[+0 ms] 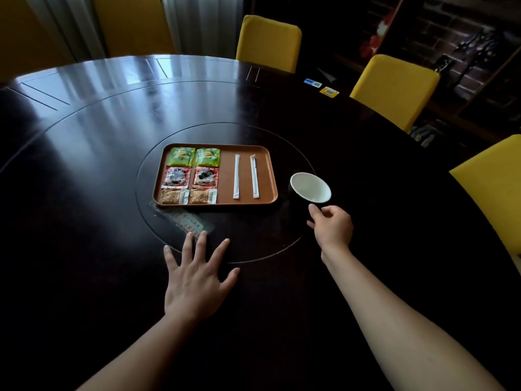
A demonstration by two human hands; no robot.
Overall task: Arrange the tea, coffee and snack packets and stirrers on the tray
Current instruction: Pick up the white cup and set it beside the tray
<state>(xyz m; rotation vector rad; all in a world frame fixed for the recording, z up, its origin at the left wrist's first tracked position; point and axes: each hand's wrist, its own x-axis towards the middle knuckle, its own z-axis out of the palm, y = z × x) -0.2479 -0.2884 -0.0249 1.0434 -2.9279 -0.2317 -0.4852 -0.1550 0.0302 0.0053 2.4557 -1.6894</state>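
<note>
An orange tray [224, 176] lies on the dark round table. On its left half sit two green tea packets [194, 157], two red coffee packets [189, 177] below them, and two snack packets [188, 196] at the near edge. Two white wrapped stirrers [245, 176] lie side by side on the right half. A paper cup [310, 187], dark outside and white inside, stands tilted just right of the tray. My right hand [331, 227] grips the cup's near side. My left hand [194, 275] rests flat on the table in front of the tray, fingers spread.
A clear wrapper with red print [187, 221] lies on the table between the tray and my left hand. Yellow chairs [393, 88] stand along the far and right sides. A blue card [313, 82] and a yellow card [329, 92] lie at the far edge.
</note>
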